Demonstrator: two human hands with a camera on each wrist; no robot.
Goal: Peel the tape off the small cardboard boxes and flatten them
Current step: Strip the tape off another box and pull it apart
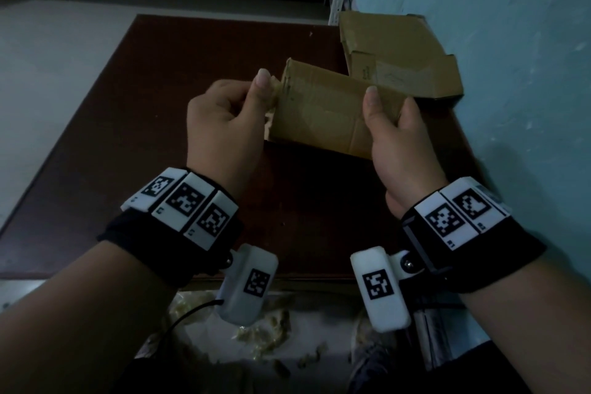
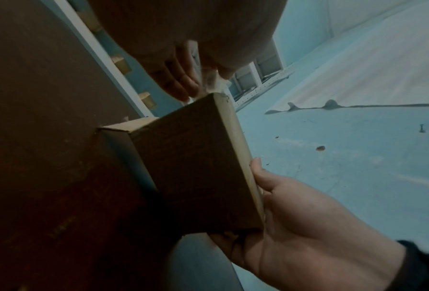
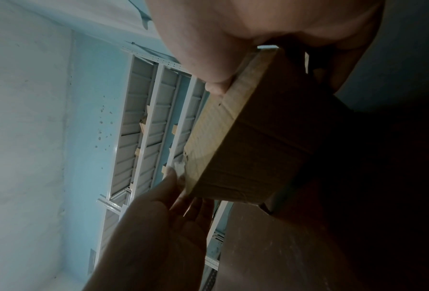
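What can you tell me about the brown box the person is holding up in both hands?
The small cardboard box is plain brown, a bit creased, still box-shaped and not flattened. It is held in the air above the dark brown table, tilted, with one end toward each hand. The right hand grips its right end, thumb on top. The left hand pinches a pale strip of tape that is lifting off the box's left end. Shiny tape seems to cover more of its top, though the dim light makes that hard to tell.
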